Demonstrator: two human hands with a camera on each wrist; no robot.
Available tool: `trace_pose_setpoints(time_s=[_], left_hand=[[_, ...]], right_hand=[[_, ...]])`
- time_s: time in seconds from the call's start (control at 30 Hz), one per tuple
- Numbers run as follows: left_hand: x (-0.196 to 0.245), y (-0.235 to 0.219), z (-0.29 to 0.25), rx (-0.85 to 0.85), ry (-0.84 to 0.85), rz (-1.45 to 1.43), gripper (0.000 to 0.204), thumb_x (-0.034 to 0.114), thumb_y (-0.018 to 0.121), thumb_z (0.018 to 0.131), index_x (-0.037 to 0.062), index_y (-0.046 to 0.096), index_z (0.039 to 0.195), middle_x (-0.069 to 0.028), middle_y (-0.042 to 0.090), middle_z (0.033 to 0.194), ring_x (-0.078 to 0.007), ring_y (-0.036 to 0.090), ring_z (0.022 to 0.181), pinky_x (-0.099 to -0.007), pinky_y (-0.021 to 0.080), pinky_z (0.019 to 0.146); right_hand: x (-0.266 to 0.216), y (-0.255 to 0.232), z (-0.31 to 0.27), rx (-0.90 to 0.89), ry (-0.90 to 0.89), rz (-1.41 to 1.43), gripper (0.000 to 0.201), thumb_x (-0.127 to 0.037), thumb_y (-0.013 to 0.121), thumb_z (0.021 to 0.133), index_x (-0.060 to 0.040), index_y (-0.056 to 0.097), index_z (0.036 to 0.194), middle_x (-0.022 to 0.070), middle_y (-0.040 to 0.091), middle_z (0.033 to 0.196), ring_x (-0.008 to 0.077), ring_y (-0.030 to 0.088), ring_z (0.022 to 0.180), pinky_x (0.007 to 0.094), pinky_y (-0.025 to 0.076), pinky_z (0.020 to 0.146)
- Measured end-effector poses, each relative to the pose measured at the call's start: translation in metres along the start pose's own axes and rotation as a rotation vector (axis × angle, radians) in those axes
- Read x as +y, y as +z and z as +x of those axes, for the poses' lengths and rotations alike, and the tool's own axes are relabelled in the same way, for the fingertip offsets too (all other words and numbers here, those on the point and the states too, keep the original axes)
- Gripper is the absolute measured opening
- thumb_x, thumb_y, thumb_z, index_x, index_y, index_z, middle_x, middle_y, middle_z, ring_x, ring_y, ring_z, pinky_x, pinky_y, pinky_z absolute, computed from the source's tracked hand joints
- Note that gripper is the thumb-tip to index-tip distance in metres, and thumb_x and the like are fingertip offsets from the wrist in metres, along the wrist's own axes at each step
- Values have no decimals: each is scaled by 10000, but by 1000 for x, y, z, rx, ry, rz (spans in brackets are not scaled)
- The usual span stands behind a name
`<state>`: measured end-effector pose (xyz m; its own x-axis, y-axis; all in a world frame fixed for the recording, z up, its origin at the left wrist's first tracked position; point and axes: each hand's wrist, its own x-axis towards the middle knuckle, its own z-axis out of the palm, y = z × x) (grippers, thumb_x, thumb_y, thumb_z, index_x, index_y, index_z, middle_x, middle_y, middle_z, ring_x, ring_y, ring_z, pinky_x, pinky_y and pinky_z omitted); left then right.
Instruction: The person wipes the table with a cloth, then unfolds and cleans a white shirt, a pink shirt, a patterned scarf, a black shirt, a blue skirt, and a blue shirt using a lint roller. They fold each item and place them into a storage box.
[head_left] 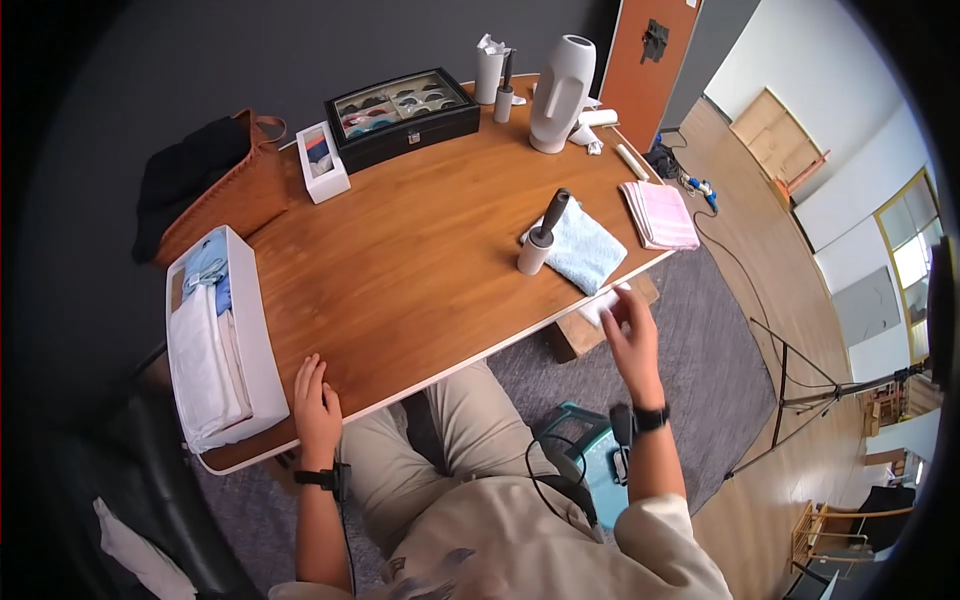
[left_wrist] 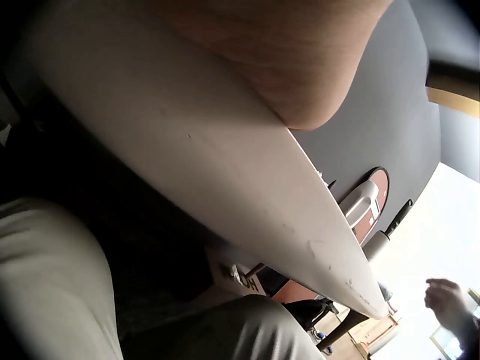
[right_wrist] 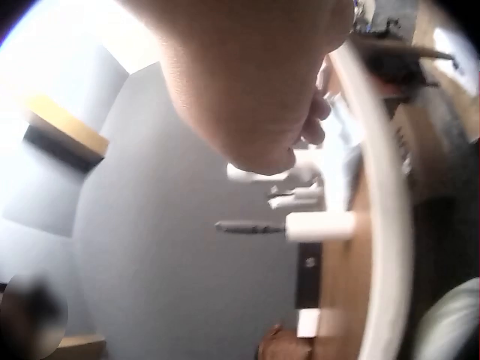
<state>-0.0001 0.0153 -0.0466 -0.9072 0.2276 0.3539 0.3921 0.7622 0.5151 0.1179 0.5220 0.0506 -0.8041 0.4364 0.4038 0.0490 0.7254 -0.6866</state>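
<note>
My left hand [head_left: 318,408] rests on the near left edge of the wooden table [head_left: 400,260], fingers straight and holding nothing. My right hand [head_left: 633,345] hovers just off the table's front right edge, thumb and fingers loosely bent around empty space. Closest to it lie a folded light-blue towel [head_left: 582,248] and, below the table edge, a small white item [head_left: 598,306] on a cardboard box [head_left: 578,335]. A lint roller [head_left: 537,246] with a black handle stands upright at the towel's left side; it also shows in the right wrist view.
A white box [head_left: 262,370] of folded clothes stands at the left edge. Behind are a brown bag [head_left: 215,195], a small white box [head_left: 333,183], a black glasses case [head_left: 425,135], a second lint roller [head_left: 503,105] and a white head-shaped vase [head_left: 560,100]. A pink towel [head_left: 662,215] lies right.
</note>
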Motion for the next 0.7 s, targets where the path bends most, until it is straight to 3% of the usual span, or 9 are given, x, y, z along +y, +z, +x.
trace_pose_setpoints(time_s=[0.07, 0.1, 0.13, 0.33, 0.4, 0.47, 0.53, 0.67, 0.7], left_hand=[[0, 0, 0, 7, -2, 1, 391, -16, 526, 998, -49, 658, 1365, -184, 610, 1539, -388, 526, 1474, -479, 431, 1227], [0, -1, 1, 9, 0, 5, 390, -18, 527, 995, -49, 661, 1360, -185, 611, 1539, -387, 526, 1475, -478, 432, 1227], [-2, 0, 1, 18, -4, 3, 390, -18, 527, 995, -49, 661, 1360, -185, 611, 1539, -387, 526, 1475, -478, 432, 1227], [-2, 0, 0, 39, 1, 13, 387, -30, 551, 961, -50, 676, 1327, -186, 629, 1517, -391, 547, 1453, -481, 448, 1214], [-1, -2, 1, 50, 4, -1, 388, -33, 565, 938, -49, 686, 1307, -185, 646, 1495, -393, 562, 1436, -485, 458, 1204], [0, -2, 2, 54, -8, 0, 391, -35, 565, 930, -48, 688, 1301, -184, 650, 1489, -393, 566, 1432, -484, 461, 1202], [0, -2, 5, 53, -8, -2, 395, -37, 566, 921, -47, 691, 1295, -183, 655, 1483, -392, 569, 1428, -484, 463, 1199], [1, -1, 3, 53, -16, -2, 400, -45, 570, 907, -45, 693, 1288, -174, 654, 1486, -388, 571, 1425, -482, 469, 1194], [0, -1, 3, 53, -19, 7, 401, -47, 572, 903, -44, 694, 1285, -171, 653, 1486, -387, 571, 1425, -481, 471, 1193]], right_hand=[[-26, 18, 53, -82, 17, 85, 406, -149, 816, 986, -13, 680, 1343, 39, 649, 837, 118, 605, 771, 307, 518, 706], [-42, 29, 78, -94, 124, 205, 411, -155, 818, 986, -2, 681, 1342, 39, 652, 798, 114, 591, 725, 308, 513, 676], [-46, 39, 101, -90, 54, 191, 457, -208, 824, 984, 4, 673, 1360, 47, 665, 793, 119, 599, 709, 318, 515, 658], [-80, 67, 168, -230, 17, 7, 348, -274, 814, 984, 56, 717, 1038, 73, 656, 714, 141, 603, 655, 348, 509, 625], [-86, 76, 183, -77, -57, 124, 334, -253, 793, 996, 59, 695, 926, 101, 648, 687, 153, 597, 634, 358, 507, 624], [-81, 87, 214, 9, -108, 225, 336, -262, 775, 1010, 65, 703, 980, 145, 678, 725, 181, 618, 645, 365, 514, 636], [-95, 87, 243, 29, -190, 50, 361, -280, 772, 1008, 75, 706, 1003, 197, 715, 783, 273, 684, 691, 403, 536, 670], [-54, 119, 315, 31, -168, -63, 376, -310, 747, 1037, 63, 708, 1032, 149, 753, 806, 190, 704, 657, 351, 553, 630], [-46, 123, 328, 18, -116, -52, 387, -307, 758, 1013, 76, 712, 1032, 218, 754, 862, 318, 730, 777, 423, 564, 709]])
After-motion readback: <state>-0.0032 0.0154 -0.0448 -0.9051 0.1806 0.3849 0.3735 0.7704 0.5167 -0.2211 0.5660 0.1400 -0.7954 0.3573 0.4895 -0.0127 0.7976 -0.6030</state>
